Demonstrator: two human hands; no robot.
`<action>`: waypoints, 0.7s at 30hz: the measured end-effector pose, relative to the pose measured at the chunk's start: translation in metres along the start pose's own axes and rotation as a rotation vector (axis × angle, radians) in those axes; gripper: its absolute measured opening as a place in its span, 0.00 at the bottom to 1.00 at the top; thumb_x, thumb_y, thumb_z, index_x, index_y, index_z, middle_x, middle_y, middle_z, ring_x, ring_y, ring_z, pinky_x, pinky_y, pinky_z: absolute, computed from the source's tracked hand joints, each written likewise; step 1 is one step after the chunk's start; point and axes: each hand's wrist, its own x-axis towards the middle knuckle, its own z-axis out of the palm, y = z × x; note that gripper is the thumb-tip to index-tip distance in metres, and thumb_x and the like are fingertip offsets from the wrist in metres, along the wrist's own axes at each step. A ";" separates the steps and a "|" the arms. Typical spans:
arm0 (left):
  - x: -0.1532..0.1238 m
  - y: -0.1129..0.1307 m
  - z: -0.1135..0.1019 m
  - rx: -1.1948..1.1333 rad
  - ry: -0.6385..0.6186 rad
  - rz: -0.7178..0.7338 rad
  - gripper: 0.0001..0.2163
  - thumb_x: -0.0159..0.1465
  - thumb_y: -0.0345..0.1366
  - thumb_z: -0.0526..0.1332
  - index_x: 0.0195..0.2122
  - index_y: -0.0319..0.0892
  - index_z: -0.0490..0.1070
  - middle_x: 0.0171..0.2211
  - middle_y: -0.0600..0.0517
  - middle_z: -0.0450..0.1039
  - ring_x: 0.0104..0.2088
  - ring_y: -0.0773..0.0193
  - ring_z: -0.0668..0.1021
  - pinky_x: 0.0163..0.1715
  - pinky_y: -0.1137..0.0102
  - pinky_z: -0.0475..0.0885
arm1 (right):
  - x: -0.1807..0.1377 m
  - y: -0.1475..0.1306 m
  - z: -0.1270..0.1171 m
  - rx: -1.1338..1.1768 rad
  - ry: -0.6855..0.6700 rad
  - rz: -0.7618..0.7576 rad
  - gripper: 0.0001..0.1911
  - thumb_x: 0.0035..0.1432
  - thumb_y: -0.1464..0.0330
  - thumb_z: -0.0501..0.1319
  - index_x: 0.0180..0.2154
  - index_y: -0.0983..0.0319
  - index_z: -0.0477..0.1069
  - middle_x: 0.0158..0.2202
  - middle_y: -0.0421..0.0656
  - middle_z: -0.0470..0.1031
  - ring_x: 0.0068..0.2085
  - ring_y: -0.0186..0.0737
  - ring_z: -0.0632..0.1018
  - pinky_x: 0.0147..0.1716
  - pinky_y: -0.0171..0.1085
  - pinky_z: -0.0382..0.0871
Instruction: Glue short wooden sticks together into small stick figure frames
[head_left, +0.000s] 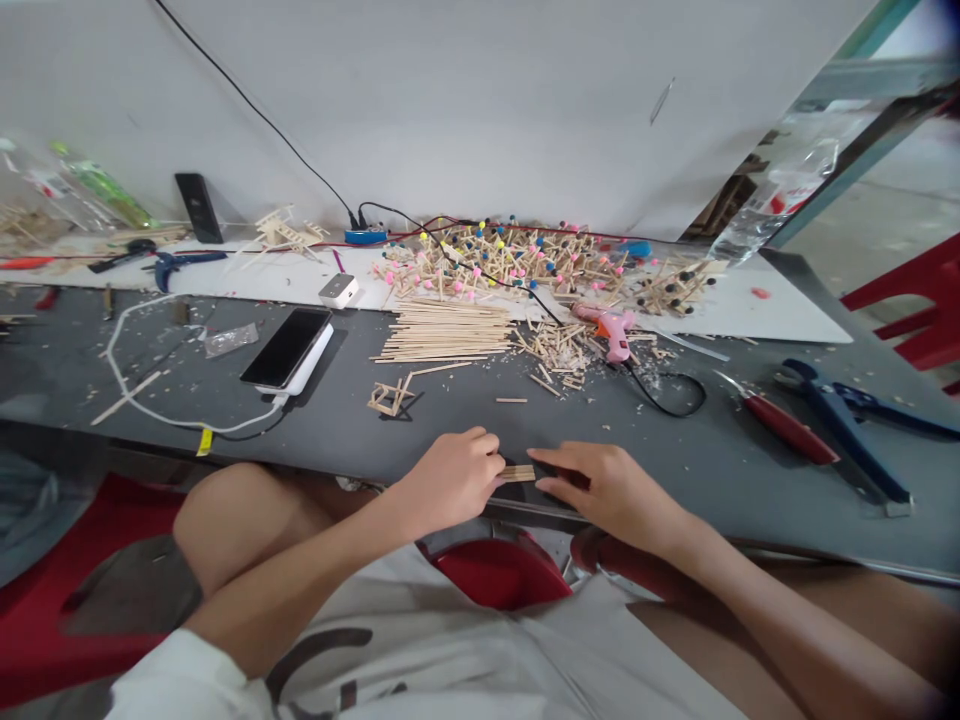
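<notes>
At the table's near edge my left hand (457,478) pinches the left end of a few short wooden sticks (519,473) laid side by side. My right hand (600,488) is just right of them, thumb and forefinger parted around their free end; I cannot tell whether the fingertips touch it. One loose short stick (511,401) lies beyond my hands. Left of it stands a small glued stick frame (390,398). Farther back are a row of long thin sticks (446,330) and a heap of cut pieces (559,350).
A pink glue gun (616,330) with its black cord lies behind the cut pieces. At right are a red-handled tool (791,428) and a blue cutter (847,420). A phone (289,345) on a white power bank is at left. Ball-tipped sticks (517,255) pile along the wall.
</notes>
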 end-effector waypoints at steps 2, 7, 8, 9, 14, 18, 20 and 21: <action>0.000 0.000 0.000 0.006 0.007 0.006 0.10 0.68 0.34 0.57 0.30 0.40 0.74 0.33 0.50 0.71 0.36 0.62 0.73 0.32 0.68 0.67 | 0.002 -0.004 0.010 0.006 0.035 -0.018 0.13 0.63 0.65 0.61 0.48 0.57 0.78 0.35 0.42 0.80 0.32 0.37 0.79 0.31 0.32 0.69; -0.001 0.001 -0.001 0.004 0.002 0.016 0.11 0.68 0.34 0.57 0.28 0.40 0.73 0.32 0.51 0.71 0.35 0.63 0.72 0.31 0.68 0.66 | 0.007 -0.005 0.020 0.106 0.105 0.069 0.08 0.61 0.66 0.64 0.42 0.56 0.81 0.32 0.40 0.79 0.29 0.34 0.75 0.29 0.32 0.66; -0.001 0.001 -0.001 0.000 0.000 0.018 0.12 0.68 0.34 0.57 0.28 0.40 0.73 0.32 0.50 0.71 0.35 0.63 0.72 0.31 0.68 0.66 | 0.007 -0.005 0.020 0.131 0.107 0.089 0.08 0.59 0.66 0.65 0.41 0.56 0.81 0.33 0.40 0.79 0.28 0.33 0.75 0.29 0.32 0.66; -0.001 0.001 -0.001 -0.002 0.000 0.018 0.12 0.68 0.34 0.57 0.28 0.40 0.73 0.32 0.50 0.71 0.35 0.63 0.72 0.31 0.68 0.66 | 0.008 -0.005 0.019 0.151 0.110 0.103 0.08 0.59 0.66 0.65 0.40 0.56 0.81 0.33 0.39 0.79 0.28 0.33 0.75 0.29 0.32 0.66; 0.000 0.002 0.002 -0.001 0.009 0.021 0.11 0.67 0.33 0.57 0.28 0.40 0.73 0.32 0.50 0.70 0.36 0.62 0.72 0.31 0.67 0.66 | 0.009 -0.006 0.019 0.178 0.116 0.082 0.07 0.59 0.69 0.65 0.39 0.56 0.81 0.30 0.39 0.78 0.29 0.34 0.75 0.29 0.32 0.65; 0.001 0.002 0.004 0.005 0.021 0.019 0.10 0.67 0.34 0.58 0.30 0.40 0.74 0.33 0.50 0.70 0.37 0.62 0.72 0.31 0.66 0.67 | 0.007 -0.008 0.021 0.134 0.112 0.051 0.08 0.62 0.69 0.62 0.39 0.57 0.80 0.32 0.41 0.77 0.31 0.35 0.76 0.32 0.33 0.66; 0.001 0.002 0.004 0.016 0.025 0.023 0.09 0.67 0.34 0.58 0.31 0.40 0.74 0.34 0.50 0.70 0.37 0.62 0.72 0.31 0.66 0.67 | 0.006 -0.009 0.022 0.109 0.112 0.044 0.07 0.62 0.69 0.61 0.40 0.58 0.79 0.33 0.41 0.78 0.33 0.37 0.77 0.34 0.34 0.67; 0.001 0.002 0.003 0.020 0.026 0.024 0.09 0.67 0.33 0.58 0.32 0.40 0.75 0.34 0.50 0.70 0.38 0.61 0.72 0.31 0.66 0.67 | 0.005 -0.009 0.022 0.100 0.113 0.048 0.07 0.62 0.69 0.61 0.39 0.59 0.78 0.33 0.41 0.78 0.33 0.37 0.77 0.34 0.34 0.68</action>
